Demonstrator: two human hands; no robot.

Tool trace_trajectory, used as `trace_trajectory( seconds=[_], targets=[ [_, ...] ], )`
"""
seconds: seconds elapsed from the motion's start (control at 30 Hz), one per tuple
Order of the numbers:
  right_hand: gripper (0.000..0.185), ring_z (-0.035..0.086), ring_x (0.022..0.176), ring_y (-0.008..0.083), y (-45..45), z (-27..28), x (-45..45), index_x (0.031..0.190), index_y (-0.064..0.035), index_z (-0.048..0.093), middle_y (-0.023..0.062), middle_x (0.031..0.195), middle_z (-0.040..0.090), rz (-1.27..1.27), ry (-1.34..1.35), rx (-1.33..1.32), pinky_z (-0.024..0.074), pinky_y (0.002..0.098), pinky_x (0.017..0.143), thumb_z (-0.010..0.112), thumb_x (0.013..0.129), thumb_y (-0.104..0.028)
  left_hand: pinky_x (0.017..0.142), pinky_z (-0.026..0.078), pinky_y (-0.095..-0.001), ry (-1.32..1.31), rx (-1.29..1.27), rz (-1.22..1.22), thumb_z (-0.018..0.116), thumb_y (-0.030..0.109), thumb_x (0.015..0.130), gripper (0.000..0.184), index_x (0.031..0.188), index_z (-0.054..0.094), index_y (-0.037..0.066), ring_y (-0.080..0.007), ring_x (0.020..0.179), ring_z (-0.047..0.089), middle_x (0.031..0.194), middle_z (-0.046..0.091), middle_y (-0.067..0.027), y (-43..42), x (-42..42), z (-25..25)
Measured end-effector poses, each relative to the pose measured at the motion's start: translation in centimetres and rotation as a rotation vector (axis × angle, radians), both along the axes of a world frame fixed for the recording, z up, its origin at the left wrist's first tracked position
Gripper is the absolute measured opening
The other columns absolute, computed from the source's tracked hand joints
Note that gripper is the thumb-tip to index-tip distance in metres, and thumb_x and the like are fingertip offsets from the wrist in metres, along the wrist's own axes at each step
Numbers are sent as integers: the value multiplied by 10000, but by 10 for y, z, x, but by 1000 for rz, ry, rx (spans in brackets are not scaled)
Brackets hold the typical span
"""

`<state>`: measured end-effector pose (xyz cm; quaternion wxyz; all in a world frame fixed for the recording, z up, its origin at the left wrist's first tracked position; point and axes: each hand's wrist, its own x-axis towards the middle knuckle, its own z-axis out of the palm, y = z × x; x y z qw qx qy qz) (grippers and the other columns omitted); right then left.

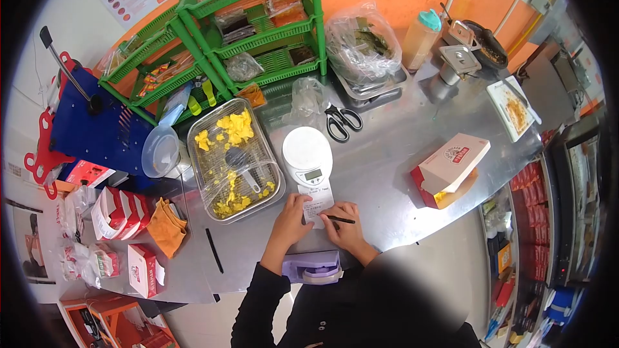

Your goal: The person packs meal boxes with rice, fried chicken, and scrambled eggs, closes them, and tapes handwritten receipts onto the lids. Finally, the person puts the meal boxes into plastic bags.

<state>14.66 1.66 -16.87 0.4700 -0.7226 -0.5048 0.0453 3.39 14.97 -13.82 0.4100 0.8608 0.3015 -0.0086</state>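
A printed paper receipt [314,206] lies on the steel table, its top end against the white kitchen scale [307,154]. With bent fingers, my left hand [291,220] holds the receipt's left edge down. A black pen [342,220] is gripped in my right hand [346,227], its tip over the receipt's lower right part. Just below both hands sits a purple tape dispenser [314,268]. To the left of the scale is a steel tray [279,187] with a wire rack, yellow crumbled food [235,127] and a dark-headed utensil [237,158].
Black-handled scissors [343,122] lie behind the scale. A red-and-white food box [451,167] stands at right. Green shelves [258,38] with packets and a bagged tray [364,45] line the back. Folded boxes [119,212], an orange cloth [167,227] and a black stick [214,251] are at left.
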Motion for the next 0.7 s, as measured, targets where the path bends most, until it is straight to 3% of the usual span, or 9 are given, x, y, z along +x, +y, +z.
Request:
trace_trajectory(
  seconds=[0.13,0.23,0.4,0.5,0.63,0.7],
  targets=[
    [57,548,859,202,1,-4,1,837,-86,652,2,810,621,-77,-27,-15,368,371,805,650,806,-134,852,474,-400,-15,1,5,733,91,636,580,1156,476,102,-317,1112,494,1165,434,-109,0,-1,-3],
    [55,548,859,209,-2,-1,0,839,-86,652,3,812,626,46,-28,-8,369,376,800,650,804,-130,853,473,-401,-13,9,3,733,92,634,583,1157,475,100,-319,1114,493,1167,435,-109,0,-1,-3],
    [65,546,861,215,3,-2,-1,847,-87,656,2,824,632,-108,-9,-2,368,381,803,652,800,-132,861,471,-401,-31,18,6,734,94,631,603,1165,453,71,-328,1113,491,1166,446,-116,-1,-1,-3],
    [70,546,874,217,14,0,-5,847,-88,662,-2,824,633,-102,11,42,366,389,808,646,804,-142,764,497,-354,-90,132,-26,738,75,651,603,1179,445,70,-248,910,586,1129,443,-100,-1,-2,-8],
    [80,530,891,218,21,-3,-7,857,-100,681,3,838,645,15,-14,7,353,379,833,646,815,-159,762,496,-356,-81,116,-13,738,73,642,612,1180,445,75,-239,904,581,1128,451,-95,-1,-2,-11],
    [82,529,909,214,22,-2,-3,860,-94,681,-2,846,648,-88,-53,-49,355,373,833,645,814,-152,765,495,-359,-69,111,-14,737,79,642,608,1177,447,77,-236,905,578,1125,452,-95,-1,-3,-9]
  ],
)
